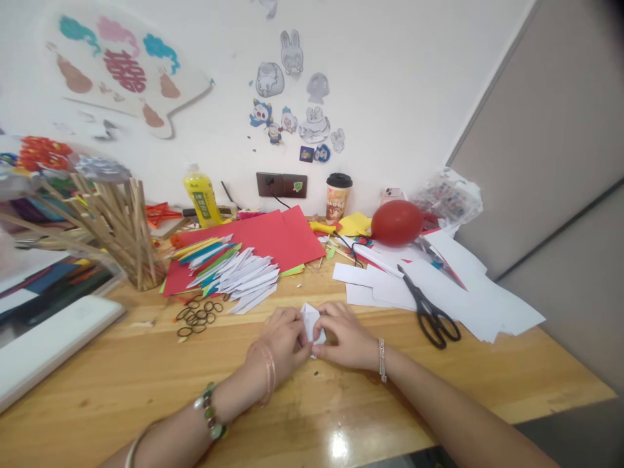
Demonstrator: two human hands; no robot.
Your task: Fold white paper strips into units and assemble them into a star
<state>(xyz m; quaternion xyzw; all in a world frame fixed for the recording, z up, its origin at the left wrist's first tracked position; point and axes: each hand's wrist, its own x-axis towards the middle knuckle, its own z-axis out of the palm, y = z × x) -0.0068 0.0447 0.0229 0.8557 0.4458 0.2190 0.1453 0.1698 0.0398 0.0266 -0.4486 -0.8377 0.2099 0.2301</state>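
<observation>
A small folded piece of white paper [309, 316] is held between my two hands over the wooden table. My left hand [281, 338] grips its left side, fingers bent and thumb near the lower edge. On the other side, my right hand [344, 337] pinches the paper between thumb and fingers. Beyond my hands lies a pile of folded white paper strips [251, 276], with coloured strips beside it. Several black rubber bands [197, 316] lie left of my left hand.
Black scissors [429, 312] and white sheets [502, 305] lie at right. Behind are red paper [258, 237], a red balloon [397, 223], a lidded cup [338, 198] and a yellow bottle [202, 198]. Wooden sticks [139, 240] stand at left, near a white device [53, 344].
</observation>
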